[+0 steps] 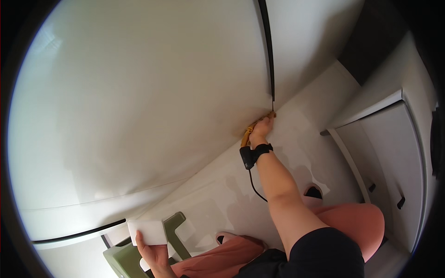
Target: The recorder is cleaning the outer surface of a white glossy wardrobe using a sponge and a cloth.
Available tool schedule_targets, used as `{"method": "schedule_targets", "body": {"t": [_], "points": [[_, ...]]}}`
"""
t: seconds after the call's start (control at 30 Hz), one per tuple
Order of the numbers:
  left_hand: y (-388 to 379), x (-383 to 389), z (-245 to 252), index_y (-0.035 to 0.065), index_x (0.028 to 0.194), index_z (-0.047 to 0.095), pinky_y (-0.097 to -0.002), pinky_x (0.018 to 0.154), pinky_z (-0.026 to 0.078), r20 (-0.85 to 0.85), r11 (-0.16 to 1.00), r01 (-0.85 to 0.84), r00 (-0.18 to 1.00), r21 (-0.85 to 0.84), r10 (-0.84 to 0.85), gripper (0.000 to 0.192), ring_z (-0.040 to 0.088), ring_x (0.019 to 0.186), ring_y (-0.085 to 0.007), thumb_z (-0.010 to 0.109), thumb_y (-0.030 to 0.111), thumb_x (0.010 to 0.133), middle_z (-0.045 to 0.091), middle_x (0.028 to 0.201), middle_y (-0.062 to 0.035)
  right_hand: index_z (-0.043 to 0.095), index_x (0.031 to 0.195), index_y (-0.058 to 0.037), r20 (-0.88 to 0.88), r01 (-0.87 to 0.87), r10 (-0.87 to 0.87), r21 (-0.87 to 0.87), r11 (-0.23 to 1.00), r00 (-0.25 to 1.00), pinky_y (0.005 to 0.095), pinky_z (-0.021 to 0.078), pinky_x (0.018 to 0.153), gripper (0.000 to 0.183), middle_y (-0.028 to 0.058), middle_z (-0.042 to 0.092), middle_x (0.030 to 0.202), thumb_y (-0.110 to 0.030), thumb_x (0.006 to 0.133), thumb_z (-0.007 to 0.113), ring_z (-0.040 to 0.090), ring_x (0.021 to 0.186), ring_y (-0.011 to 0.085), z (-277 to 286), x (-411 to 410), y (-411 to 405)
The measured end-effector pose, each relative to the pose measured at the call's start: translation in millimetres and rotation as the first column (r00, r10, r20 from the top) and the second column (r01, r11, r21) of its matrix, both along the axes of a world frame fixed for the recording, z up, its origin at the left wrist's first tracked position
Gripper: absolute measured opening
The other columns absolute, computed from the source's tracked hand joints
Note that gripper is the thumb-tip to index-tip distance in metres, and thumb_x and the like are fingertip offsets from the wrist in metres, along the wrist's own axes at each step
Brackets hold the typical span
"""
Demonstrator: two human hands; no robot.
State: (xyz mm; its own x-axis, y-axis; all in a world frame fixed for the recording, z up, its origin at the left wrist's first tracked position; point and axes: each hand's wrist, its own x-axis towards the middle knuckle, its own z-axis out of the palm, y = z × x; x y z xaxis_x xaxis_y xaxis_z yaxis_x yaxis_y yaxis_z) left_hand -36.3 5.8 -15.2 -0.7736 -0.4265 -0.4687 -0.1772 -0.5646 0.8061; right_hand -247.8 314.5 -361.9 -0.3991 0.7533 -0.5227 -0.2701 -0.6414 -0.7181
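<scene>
My right hand [263, 128] reaches far forward along the foot of a large pale panel [156, 97]. It is closed on a yellow-brown cloth [247, 135], pressed low against the panel, where it meets the floor, just below a black vertical strip [268, 52]. The fingers are partly hidden by the hand itself. A black device [247, 157] with a cable is strapped to that wrist. At lower left, my left hand [154, 255] holds a plain white rectangular block [147, 232], with one finger across its face; I cannot tell its material.
A green plastic stool [127, 259] stands behind my left hand. On the right is a white cabinet [389, 149] with small black handles. Slippered feet [313, 193] and bent knees in pink trousers [361, 222] are on the pale, glossy floor [208, 205].
</scene>
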Motion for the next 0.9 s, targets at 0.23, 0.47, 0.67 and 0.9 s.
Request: {"method": "schedule_targets", "body": {"t": [0.23,0.47,0.67,0.9], "points": [[4.6,0.5,2.0,0.0068,0.116,0.049,-0.0388,0.087,0.047,-0.018,1.0,-0.006,1.0,-0.023,0.006,0.033,0.055,0.102,-0.0218,0.053,0.022,0.088,0.056,0.113,-0.006,0.039,0.129,0.0005,0.001,0.168,-0.168,0.056,0.984,0.986,0.0308,0.0445,0.084,0.045,0.012,0.049,0.122,0.002,0.084,0.037,0.051,0.104,0.0218,105.1,62.0,-22.5],[-0.8,5.9,-0.7,0.0069,0.114,0.05,-0.0389,0.086,0.047,-0.027,1.0,-0.015,1.0,-0.008,0.014,0.032,0.055,0.101,-0.0218,0.055,0.024,0.087,0.058,0.109,-0.0055,0.05,0.119,0.0022,-0.209,0.251,-0.173,0.926,0.28,0.963,0.0382,0.0399,0.09,0.049,0.019,0.049,0.124,0.012,0.072,0.042,0.05,0.107,0.0305,228.7,48.4,-7.4],[2.7,6.4,-2.1,0.0069,0.114,0.05,-0.0386,0.086,0.047,-0.002,0.999,-0.011,1.0,-0.038,0.011,0.032,0.055,0.1,-0.0217,0.055,0.024,0.087,0.058,0.109,-0.0056,0.049,0.121,0.0022,-0.176,0.174,-0.1,0.984,-0.03,0.979,0.0407,0.0335,0.096,0.052,0.0206,0.046,0.128,0.012,0.071,0.043,0.043,0.115,0.0345,275.1,4.8,2.5],[-4.8,12.4,-2.1,0.0063,0.118,0.049,-0.043,0.092,0.043,-0.038,1.0,-0.002,0.999,-0.012,0.002,0.037,0.053,0.107,-0.0246,0.053,0.027,0.088,0.055,0.117,-0.0072,0.039,0.129,0.0053,-0.108,0.131,-0.138,0.977,0.169,0.984,0.0459,0.0248,0.103,0.053,0.0222,0.037,0.136,0.007,0.076,0.039,0.033,0.125,0.0407,207.8,2.6,4.1]]}}
